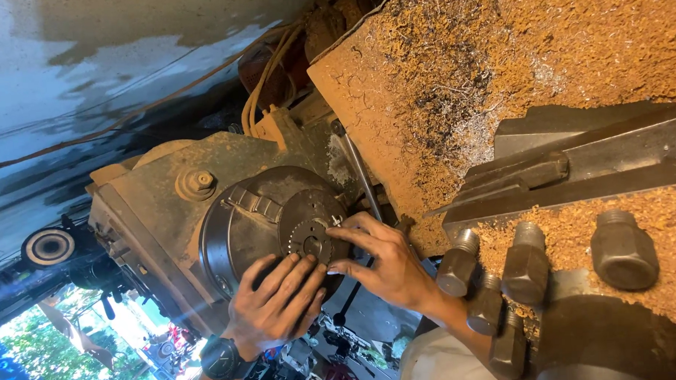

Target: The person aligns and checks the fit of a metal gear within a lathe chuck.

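Rusty swarf-covered bed (454, 73), large dark bolts (622, 249), pale cables (263, 88), round gauge (48, 246).

Dark round toothed metal disc (310, 240) clamped flat in the dusty lathe chuck (257, 223), face outward

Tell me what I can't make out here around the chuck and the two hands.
Head view only:
- Lower chuck face: covered by the left hand.
- Toothed part in the chuck: partly behind both hands' fingers; its seating is unclear.
- Right hand fingertips: any small item pinched is too small to tell.
- Tool post bolts: body cut off by the bottom edge.
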